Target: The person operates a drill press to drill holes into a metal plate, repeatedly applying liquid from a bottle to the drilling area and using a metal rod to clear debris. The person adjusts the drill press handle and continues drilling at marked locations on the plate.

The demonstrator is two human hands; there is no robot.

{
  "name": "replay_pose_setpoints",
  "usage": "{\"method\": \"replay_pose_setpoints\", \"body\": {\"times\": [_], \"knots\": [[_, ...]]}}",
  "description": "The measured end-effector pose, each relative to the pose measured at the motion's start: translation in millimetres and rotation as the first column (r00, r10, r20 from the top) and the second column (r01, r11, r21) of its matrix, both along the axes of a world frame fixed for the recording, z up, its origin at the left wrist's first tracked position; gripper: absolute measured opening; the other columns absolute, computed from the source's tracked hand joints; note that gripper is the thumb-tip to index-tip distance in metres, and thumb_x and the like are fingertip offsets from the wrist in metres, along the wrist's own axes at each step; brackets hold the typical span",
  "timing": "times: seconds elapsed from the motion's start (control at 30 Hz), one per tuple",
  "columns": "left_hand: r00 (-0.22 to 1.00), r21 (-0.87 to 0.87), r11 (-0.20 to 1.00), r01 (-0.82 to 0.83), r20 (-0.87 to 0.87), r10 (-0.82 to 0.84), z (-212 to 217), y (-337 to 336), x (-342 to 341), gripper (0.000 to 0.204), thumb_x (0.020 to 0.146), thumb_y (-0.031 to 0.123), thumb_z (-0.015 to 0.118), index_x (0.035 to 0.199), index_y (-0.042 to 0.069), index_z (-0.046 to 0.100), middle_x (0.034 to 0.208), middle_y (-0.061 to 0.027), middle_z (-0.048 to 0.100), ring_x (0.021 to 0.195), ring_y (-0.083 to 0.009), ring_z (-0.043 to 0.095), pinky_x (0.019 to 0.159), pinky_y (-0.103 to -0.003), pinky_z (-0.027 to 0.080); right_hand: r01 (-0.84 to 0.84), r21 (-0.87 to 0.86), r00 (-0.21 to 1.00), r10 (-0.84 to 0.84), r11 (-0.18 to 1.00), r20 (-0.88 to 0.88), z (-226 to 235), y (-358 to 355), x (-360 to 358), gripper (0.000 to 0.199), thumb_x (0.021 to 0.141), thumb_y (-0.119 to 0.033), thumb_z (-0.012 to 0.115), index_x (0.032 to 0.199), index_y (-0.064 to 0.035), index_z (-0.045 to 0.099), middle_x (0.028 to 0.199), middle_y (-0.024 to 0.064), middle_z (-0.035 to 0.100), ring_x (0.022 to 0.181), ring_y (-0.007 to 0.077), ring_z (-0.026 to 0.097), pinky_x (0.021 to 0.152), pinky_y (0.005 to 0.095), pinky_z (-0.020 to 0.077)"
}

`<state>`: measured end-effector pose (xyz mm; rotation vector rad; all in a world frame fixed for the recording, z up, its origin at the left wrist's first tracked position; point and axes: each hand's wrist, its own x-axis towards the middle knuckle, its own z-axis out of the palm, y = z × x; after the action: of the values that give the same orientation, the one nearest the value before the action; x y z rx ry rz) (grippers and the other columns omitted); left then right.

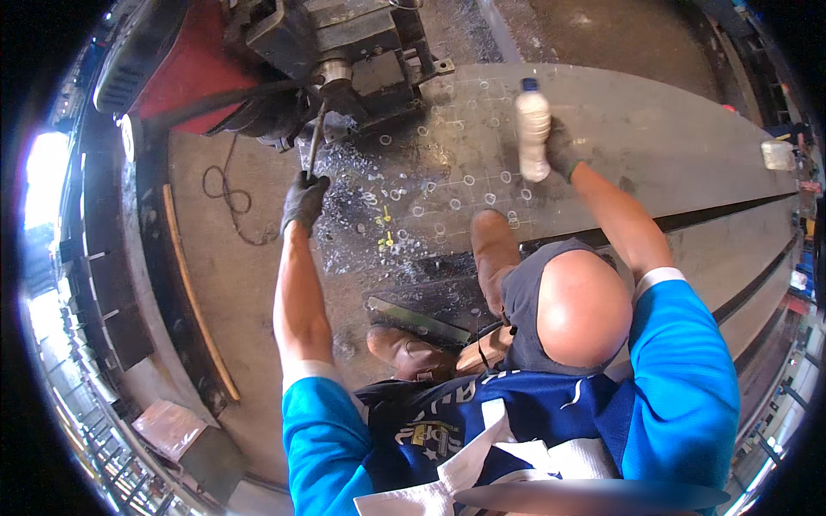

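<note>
bottle, whitish with blue cap, is over the marked plate; grip of right hand wraps its side, left hand clasps the lever. judged: light, squeezable, perhaps slick; best held round the middle.

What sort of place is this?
Probably a metalworking shop: there's what looks like a drilling machine, a large metal plate marked with white circles, and shavings scattered near the machine.

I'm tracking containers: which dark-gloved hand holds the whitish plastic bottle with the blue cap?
The right hand, over the grey metal plate, holds the bottle; the left hand instead grips a slim metal lever.
</note>
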<state>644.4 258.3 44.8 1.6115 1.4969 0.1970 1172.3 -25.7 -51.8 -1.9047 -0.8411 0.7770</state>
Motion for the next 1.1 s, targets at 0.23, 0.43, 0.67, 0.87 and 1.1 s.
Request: {"method": "replay_pose_setpoints", "body": {"times": [0.23,0.43,0.67,0.87,1.1], "knots": [[0.984,0.348,0.926,-0.148,-0.046,0.174,179.9,-28.5,27.2,0.036,0.091,0.035,0.08,0.107,0.006,0.067,0.081,-0.0014,0.058,0.062,-0.01,0.051,0.054,-0.03,0.042,0.277,0.429,0.953,-0.304,0.86,-0.005,-18.9,-57.6,155.6,0.029,0.107,-0.02,0.053,0.124,-0.0009,0.067,0.118,0.0079,0.073,0.105,0.0201,0.069,0.092,0.0372,0.057],[0.837,0.827,0.326,0.459,-0.279,-0.471,405.4,-94.7,121.8,0.024,0.088,0.003,0.069,0.112,0.0,0.068,0.099,-0.006,0.065,0.077,-0.0187,0.062,0.068,-0.032,0.052,0.319,0.418,0.924,-0.377,0.851,0.061,-43.7,-114.1,185.7,0.034,0.109,-0.024,0.048,0.121,-0.0007,0.069,0.12,0.0104,0.073,0.109,0.0213,0.069,0.095,0.0392,0.0557],[0.827,0.931,0.292,0.217,-0.016,-0.563,444.3,-165.6,259.7,0.036,0.087,0.024,0.074,0.114,0.001,0.068,0.107,-0.0134,0.066,0.092,-0.027,0.065,0.08,-0.039,0.053,0.165,0.305,0.984,-0.136,0.938,-0.114,-78.2,-189.4,150.0,0.039,0.109,-0.029,0.046,0.121,-0.0004,0.069,0.12,0.0119,0.073,0.111,0.0228,0.068,0.097,0.0395,0.0537],[0.663,0.978,0.135,0.16,-0.005,-0.748,403.7,-190.8,330.8,0.051,0.086,0.041,0.078,0.116,0.002,0.068,0.114,-0.0197,0.068,0.104,-0.0342,0.067,0.091,-0.045,0.054,-0.119,0.417,0.987,0.153,0.901,-0.049,86.0,-125.2,159.3,0.047,0.109,-0.035,0.041,0.123,0.0005,0.068,0.121,0.0146,0.072,0.115,0.0256,0.066,0.102,0.0401,0.0505],[0.526,0.942,0.183,0.28,0.009,-0.85,338.1,-160.7,325.0,0.083,0.085,0.059,0.073,0.139,-0.001,0.054,0.142,-0.0266,0.054,0.129,-0.0466,0.055,0.109,-0.054,0.045,-0.54,-0.079,0.559,0.427,0.838,0.711,263.5,99.1,32.2,0.046,0.106,-0.034,0.045,0.128,-0.0003,0.066,0.122,0.0176,0.071,0.117,0.0301,0.066,0.103,0.0427,0.0493]]}}
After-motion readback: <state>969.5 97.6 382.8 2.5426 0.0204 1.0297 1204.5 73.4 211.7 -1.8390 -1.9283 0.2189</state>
